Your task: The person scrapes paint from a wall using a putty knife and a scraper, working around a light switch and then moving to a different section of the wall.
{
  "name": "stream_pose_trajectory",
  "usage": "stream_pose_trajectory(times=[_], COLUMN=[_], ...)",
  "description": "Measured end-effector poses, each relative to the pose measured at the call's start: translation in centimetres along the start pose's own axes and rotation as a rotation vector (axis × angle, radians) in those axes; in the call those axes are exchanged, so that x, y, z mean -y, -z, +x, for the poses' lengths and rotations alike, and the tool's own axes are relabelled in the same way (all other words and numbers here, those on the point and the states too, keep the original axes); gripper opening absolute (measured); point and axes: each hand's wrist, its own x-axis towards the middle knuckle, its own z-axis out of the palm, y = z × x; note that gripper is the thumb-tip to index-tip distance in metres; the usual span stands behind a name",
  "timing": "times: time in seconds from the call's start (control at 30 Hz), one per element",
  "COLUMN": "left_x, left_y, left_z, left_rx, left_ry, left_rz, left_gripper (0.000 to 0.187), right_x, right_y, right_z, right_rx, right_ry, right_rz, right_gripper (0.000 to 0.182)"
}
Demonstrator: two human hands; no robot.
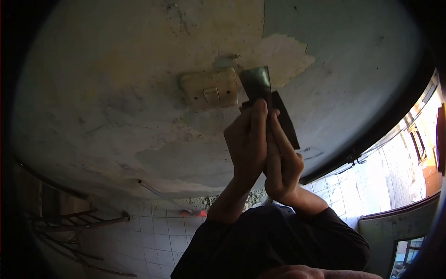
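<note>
My left hand (246, 139) is closed around a putty knife (255, 80), its thumb laid along the base of the blade. The metal blade points up beside a light switch (211, 94) on the wall. Pressed against the left hand is my right hand (284, 165), fingers folded together. A dark flat plate (285, 123) sticks out past the right hand's fingers, its inner part hidden behind both hands. The wall (93, 107) around the switch has peeling paint, with a pale bare patch (283, 58) just right of the blade.
White tiles (153, 232) cover the area below the wall. A long pole with a red end (200, 213) lies at the lower left, near a dark metal rack (79, 225). Rubble (254, 199) shows behind my arms. Bright daylight comes in at the right, above a window (408, 255).
</note>
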Motion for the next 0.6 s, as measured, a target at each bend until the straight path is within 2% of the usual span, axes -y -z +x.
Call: stream_pose_trajectory(times=[0.03, 0.07, 0.13, 0.17, 0.3, 0.37, 0.4, 0.47, 0.6], left_x=[0.5, 0.7, -0.7, -1.2, 0.7, 1.5, 1.1, -0.6, 0.4], left_y=[0.0, -0.1, -0.2, -0.2, -0.2, -0.4, -0.4, -0.5, -1.4], left_z=[-0.2, -0.5, 0.3, 0.5, -0.4, -0.7, -0.3, 0.9, -0.3], left_rx=[-0.007, -0.01, -0.008, -0.016, -0.009, -0.034, -0.035, -0.023, -0.079], left_ry=[0.053, 0.117, 0.091, 0.07, 0.04, 0.065, 0.076, 0.014, 0.002], left_rz=[-0.039, -0.077, -0.061, -0.044, -0.007, -0.036, -0.033, -0.06, -0.112], left_gripper=[0.042, 0.043, 0.043, 0.043, 0.043, 0.042, 0.042, 0.041, 0.041], right_x=[0.6, 0.6, 1.1, 1.4, 0.3, -0.1, 0.0, 0.8, -0.4], right_y=[0.3, 0.1, -0.1, 0.4, -0.1, -0.3, 0.1, 1.0, 1.1], right_z=[-0.7, -0.8, 0.3, 0.6, -0.4, -0.3, 0.0, 1.5, 1.1], right_rx=[0.088, 0.09, -0.047, 0.022, -0.041, -0.07, -0.064, 0.077, -0.024], right_ry=[-0.236, -0.237, -0.32, -0.377, -0.283, -0.126, -0.135, -0.419, -0.252], right_rz=[0.217, 0.213, 0.489, 0.497, 0.494, 0.268, 0.268, 0.51, 0.482], right_gripper=[0.048, 0.048, 0.048, 0.048, 0.049, 0.042, 0.042, 0.044, 0.045])
